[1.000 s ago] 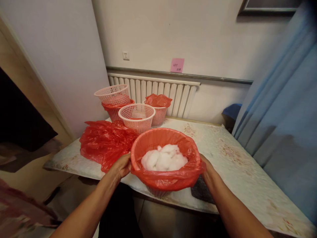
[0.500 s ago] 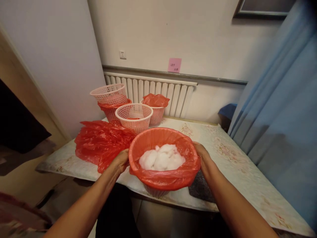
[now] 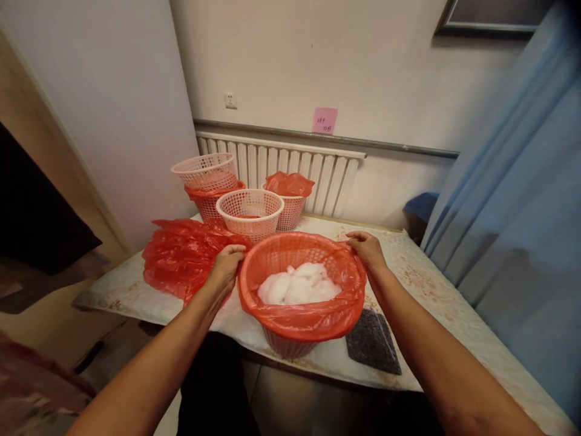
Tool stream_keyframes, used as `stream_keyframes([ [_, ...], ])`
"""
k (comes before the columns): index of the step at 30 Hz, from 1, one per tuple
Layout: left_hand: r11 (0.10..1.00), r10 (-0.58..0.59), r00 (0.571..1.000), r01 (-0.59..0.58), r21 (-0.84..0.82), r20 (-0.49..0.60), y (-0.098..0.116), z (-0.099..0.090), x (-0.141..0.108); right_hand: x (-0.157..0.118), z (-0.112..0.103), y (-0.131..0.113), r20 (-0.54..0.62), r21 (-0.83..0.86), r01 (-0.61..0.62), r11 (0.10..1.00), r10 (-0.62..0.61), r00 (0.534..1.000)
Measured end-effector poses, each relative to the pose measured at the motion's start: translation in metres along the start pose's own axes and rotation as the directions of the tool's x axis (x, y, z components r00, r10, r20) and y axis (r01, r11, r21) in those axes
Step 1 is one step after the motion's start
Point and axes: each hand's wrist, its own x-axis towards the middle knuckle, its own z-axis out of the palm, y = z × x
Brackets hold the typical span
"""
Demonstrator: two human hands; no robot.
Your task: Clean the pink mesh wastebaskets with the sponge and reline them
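Near the table's front edge stands a plastic mesh basket (image 3: 290, 347), lined with a red plastic bag (image 3: 299, 319) folded over its rim. White fluffy stuffing (image 3: 302, 286) lies inside the bag. At the rim's left side, my left hand (image 3: 227, 266) is closed on the bag's edge, its fingertips partly hidden. On the opposite side my right hand (image 3: 368, 249) pinches the bag's edge between thumb and fingers. A dark grey textured pad (image 3: 373, 341) rests on the table just right of the basket.
A heap of red plastic bags (image 3: 177, 260) lies on the left of the table (image 3: 454, 327). Behind stand a pink basket (image 3: 250, 225), a stacked pair (image 3: 206, 172) and a bag-lined basket (image 3: 290, 212), before a radiator (image 3: 331, 175). A blue curtain (image 3: 512, 200) hangs on the right.
Both hands have shifted from the basket's sides up to the bag's edge at the rim. More of the dark pad shows now. The basket has hardly moved.
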Motion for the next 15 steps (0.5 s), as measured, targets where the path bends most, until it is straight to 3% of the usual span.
stream_keyframes([
  [4,0.965,0.193,0.978,-0.173,0.198,-0.085,0.007,0.002,-0.001,0.007,0.0,-0.011,-0.031,-0.103,0.109,0.989,-0.113,0.993],
  [8,0.912,0.304,0.946,-0.255,0.321,-0.11,0.013,0.002,-0.001,0.009,-0.002,-0.018,-0.069,-0.186,0.163,0.969,-0.178,0.982],
  [11,0.902,0.296,0.95,-0.242,0.357,-0.103,0.015,0.002,0.003,0.01,-0.001,-0.018,-0.051,-0.223,0.146,0.964,-0.161,0.986],
  [15,0.932,0.176,0.981,-0.141,0.334,-0.077,0.015,0.004,0.014,0.013,0.004,-0.012,0.045,-0.24,0.027,0.97,-0.016,0.999],
])
